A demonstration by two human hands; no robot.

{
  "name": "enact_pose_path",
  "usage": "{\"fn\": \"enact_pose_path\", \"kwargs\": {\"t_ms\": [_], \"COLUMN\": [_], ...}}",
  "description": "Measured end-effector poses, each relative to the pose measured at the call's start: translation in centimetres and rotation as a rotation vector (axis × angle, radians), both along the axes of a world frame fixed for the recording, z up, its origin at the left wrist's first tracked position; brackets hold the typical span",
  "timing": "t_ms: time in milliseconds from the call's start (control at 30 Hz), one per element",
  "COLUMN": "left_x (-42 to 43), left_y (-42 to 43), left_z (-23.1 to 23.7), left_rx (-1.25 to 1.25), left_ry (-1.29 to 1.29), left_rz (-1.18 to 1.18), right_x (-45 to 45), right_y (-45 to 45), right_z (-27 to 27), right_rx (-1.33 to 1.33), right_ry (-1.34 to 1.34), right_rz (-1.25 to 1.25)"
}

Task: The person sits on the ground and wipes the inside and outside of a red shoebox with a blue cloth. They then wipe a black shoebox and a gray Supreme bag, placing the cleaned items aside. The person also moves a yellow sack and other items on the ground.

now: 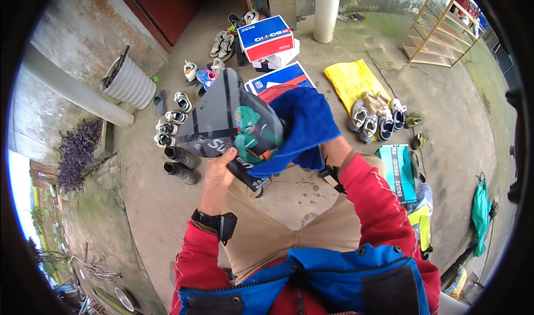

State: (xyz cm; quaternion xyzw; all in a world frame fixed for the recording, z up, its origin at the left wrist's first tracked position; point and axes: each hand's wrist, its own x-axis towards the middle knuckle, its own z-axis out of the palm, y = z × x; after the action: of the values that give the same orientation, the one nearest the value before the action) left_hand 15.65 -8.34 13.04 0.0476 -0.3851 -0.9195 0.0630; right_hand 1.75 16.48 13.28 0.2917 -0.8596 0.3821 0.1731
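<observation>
My left hand (220, 169) grips the near edge of a grey and black printed box (212, 114), thumb on top. The box is tilted above the ground between my knees and bears a green cartoon figure and white lettering. A blue cloth (306, 121) drapes over my right hand (331, 148) and hides its fingers; only the wrist end shows. That cloth lies against the right side of the box. Behind the cloth, part of a red surface (277, 91) can be seen, too covered to name.
Blue and red shoe boxes (267, 39) are stacked ahead. Several shoes (176, 116) stand in a row at left, others (377, 119) by a yellow sack (354, 81). A teal box (398, 173) lies at right. Farther off are a wooden rack (444, 27) and a ribbed bucket (131, 83).
</observation>
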Motion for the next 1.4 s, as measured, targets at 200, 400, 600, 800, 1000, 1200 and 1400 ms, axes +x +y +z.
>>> {"fn": "enact_pose_path", "kwargs": {"t_ms": [200,400,600,800,1000,1200,1400], "left_x": [0.5,-0.3,-1.3,-3.3,-4.1,-3.0,-3.4], "left_y": [-3.0,-1.6,-2.8,-0.3,3.3,3.3,4.9], "left_z": [-0.6,-0.2,1.3,1.8,2.1,2.9,3.6], "left_rx": [0.017,-0.026,0.077,0.15,0.095,0.059,0.148], "left_ry": [-0.086,-0.092,-0.16,-0.03,-0.012,0.009,-0.122], "left_rz": [-0.095,-0.014,-0.014,0.049,0.102,0.111,0.124], "right_x": [0.8,3.9,4.8,8.5,8.1,4.5,2.9], "right_y": [3.5,-0.7,-0.3,-2.3,-7.0,-4.0,-3.8], "right_z": [-0.8,3.1,1.5,4.1,4.1,-1.7,-3.4], "right_rx": [-0.621,0.314,0.181,0.334,-0.058,-0.422,-0.98], "right_ry": [-0.396,0.226,0.199,-0.114,-0.228,-0.273,-0.813], "right_rz": [0.094,0.184,0.052,-0.127,-0.052,-0.068,-0.106]}}
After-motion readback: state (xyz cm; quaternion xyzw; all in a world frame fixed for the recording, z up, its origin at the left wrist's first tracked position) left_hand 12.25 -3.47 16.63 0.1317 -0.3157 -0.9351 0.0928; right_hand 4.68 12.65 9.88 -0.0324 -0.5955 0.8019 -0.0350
